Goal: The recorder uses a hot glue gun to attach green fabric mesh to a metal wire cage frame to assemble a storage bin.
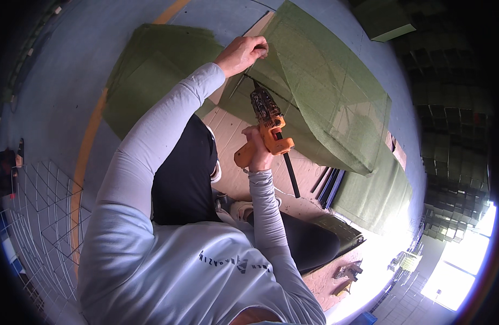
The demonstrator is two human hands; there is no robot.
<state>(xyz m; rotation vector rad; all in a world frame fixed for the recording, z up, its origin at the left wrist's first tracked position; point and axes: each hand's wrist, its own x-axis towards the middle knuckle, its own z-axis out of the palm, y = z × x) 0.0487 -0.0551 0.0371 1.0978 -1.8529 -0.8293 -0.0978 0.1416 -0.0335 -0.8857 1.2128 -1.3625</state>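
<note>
Crouching over a board on the floor, the person worked w/ both hands on green mesh.

Landmark: orange tool.

- L hand: up and slightly left of the tool, fingers curled shut, pinching the mesh edge and holding it raised. Fingertips hidden in the fold.
- R hand: closed around the tool's orange grip, just below its dark head. Tool nose pointed up toward the pinched edge, right under the L hand; contact w/ mesh cannot be told.
- Black hose: ran from the tool's underside down and right across the board.
- Mesh: draped right of and above the tool, one fold lifted, rest lying flat over the board's far side. A thin wire grid showed through it.
- More green sheets: flat on the floor, left of and above the tool.
- Dark rods: on the board, lower right of the tool, beside the mesh edge.
- Wire grid panels: far lower left of the tool, well apart.
- Yellow floor line: left of the tool, between sheets and grid panels.
</note>
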